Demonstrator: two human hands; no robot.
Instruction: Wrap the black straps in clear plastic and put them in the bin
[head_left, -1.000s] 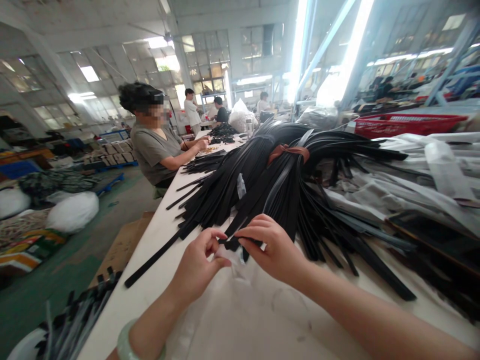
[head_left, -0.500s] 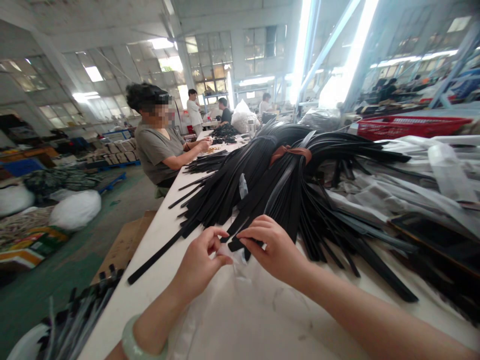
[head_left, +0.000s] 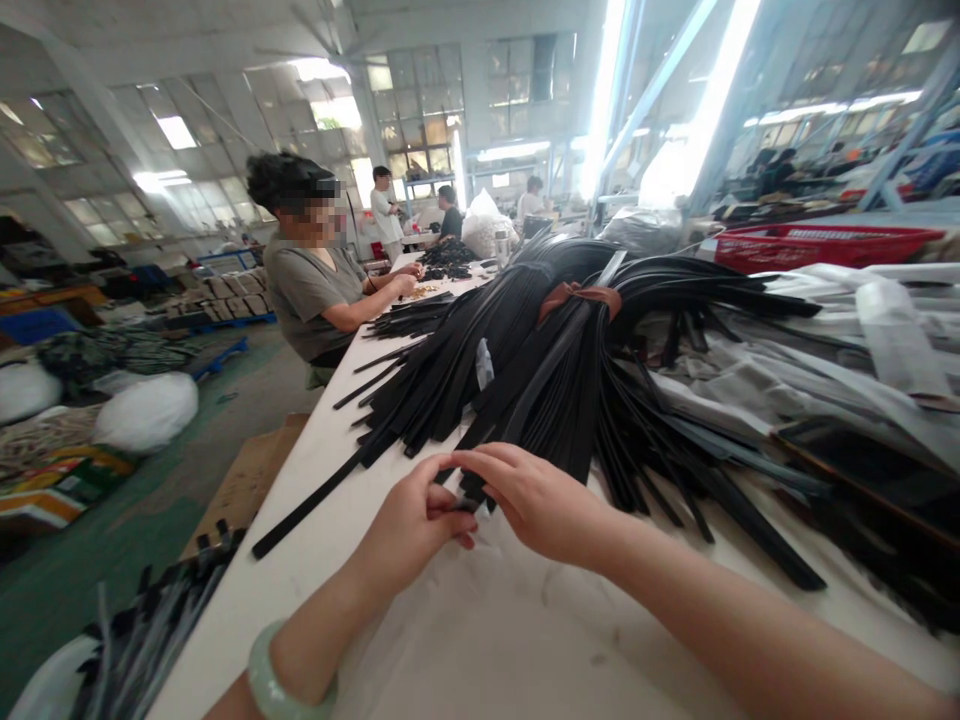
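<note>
A large pile of black strips (head_left: pixel 525 370), tied near its top with a brown band (head_left: pixel 577 298), lies on the white table (head_left: pixel 300 500). Just in front of it my left hand (head_left: pixel 412 510), below a pale green bangle (head_left: pixel 281 675), pinches the end of a black strip and a bit of clear plastic. My right hand (head_left: pixel 532 500) curves over from the other side, its fingers closed around the same strip end and touching my left fingers. The right fingertips are partly hidden. Clear plastic hangs under both hands.
A person in a grey shirt (head_left: pixel 307 290) works at the table's left edge. White plastic sleeves (head_left: pixel 825 370) and a dark phone-like object (head_left: pixel 877 465) lie at right, with a red basket (head_left: pixel 817 246) behind. A container of strips (head_left: pixel 67 680) stands at lower left.
My hands have come together; the right has moved left over the strip end, and my left fingers have closed in on it. The view has shifted slightly.
</note>
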